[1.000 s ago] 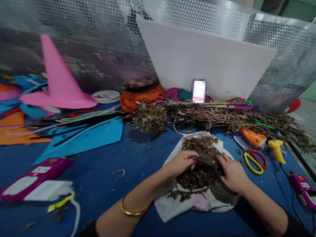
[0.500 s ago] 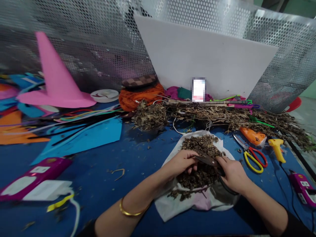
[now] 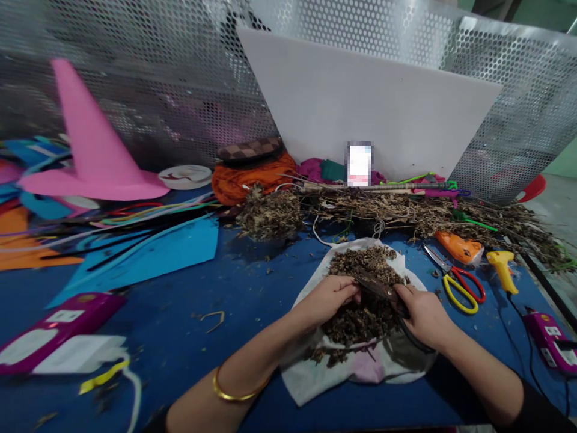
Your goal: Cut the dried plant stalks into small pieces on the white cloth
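Dark-bladed scissors (image 3: 377, 288) are in my right hand (image 3: 426, 316), its fingers wrapped round the black handles. The blades point left, towards my left hand (image 3: 328, 296). That hand is closed in a pinch beside the blade tips; whatever its fingers hold is hidden or too small to name. Below both hands lies a heap of brown, crumbled dried plant bits (image 3: 358, 329). The heap rests on a white cloth bag (image 3: 300, 376) with a pinkish patch, spread on the blue table (image 3: 180, 337).
Scissors with red and yellow handles (image 3: 460, 294), a yellow glue gun (image 3: 502, 270) and an orange packet (image 3: 460, 248) lie to the right. Dried stalks (image 3: 387, 207) line the back. A pink cone hat (image 3: 92, 144) and purple power strip (image 3: 67, 322) are left.
The whole view has shifted slightly, so most things sit a little further left. The scissor blades look closer together than before. Both hands stay over the heap.
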Motion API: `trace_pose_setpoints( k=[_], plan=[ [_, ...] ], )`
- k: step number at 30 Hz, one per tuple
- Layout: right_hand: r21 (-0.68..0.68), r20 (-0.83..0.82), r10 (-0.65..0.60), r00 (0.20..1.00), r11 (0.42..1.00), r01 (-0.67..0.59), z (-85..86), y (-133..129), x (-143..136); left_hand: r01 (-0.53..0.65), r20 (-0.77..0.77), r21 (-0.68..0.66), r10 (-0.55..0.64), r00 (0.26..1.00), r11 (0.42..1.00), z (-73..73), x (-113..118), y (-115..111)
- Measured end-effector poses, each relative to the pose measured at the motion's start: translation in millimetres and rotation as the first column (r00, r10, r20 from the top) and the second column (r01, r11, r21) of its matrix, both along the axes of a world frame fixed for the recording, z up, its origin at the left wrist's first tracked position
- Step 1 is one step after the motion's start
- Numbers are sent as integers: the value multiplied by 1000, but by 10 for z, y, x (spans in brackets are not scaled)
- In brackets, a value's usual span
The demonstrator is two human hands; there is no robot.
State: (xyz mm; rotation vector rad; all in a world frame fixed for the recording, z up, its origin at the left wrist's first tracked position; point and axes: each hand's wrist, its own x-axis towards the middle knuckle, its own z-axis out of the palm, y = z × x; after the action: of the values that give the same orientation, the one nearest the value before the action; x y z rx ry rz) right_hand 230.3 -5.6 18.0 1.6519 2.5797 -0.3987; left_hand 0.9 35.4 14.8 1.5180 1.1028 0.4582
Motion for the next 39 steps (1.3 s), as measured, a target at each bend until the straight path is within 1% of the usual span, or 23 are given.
trace_pose_setpoints(
  k=[3,13,19,22,28,34,36,39],
  plan=[
    [10,8,-1,1000,1000,1,1,-5,-4,-12,56,-64,16,998,998,-22,4,-1],
    [75,24,4,1000,997,-5,8,-24,-42,38,47,-113,-33,998,993,-2,16,-8],
    [10,67,-6,998,1000,6,-13,-6,-44,-13,40,-140,19,999,990,15,25,-9],
    [9,65,-5,998,1000,4,-6,-15,-39,-11,21,-135,14,1000,991,23,18,-1],
    [74,44,10,999,997,-13,-7,-33,-50,30,23,-123,-27,999,992,2,28,-9],
    [4,71,-6,997,1000,6,-13,-10,-47,21,14,-119,-19,1000,993,23,19,-13],
    [-2,53,-9,999,1000,10,-11,-7,-32,28,8,-116,-27,1000,993,44,11,-12],
    [41,-15,-12,1000,999,12,8,-6,-3,15,34,-124,-11,999,992,56,-2,-1]
  ],
)
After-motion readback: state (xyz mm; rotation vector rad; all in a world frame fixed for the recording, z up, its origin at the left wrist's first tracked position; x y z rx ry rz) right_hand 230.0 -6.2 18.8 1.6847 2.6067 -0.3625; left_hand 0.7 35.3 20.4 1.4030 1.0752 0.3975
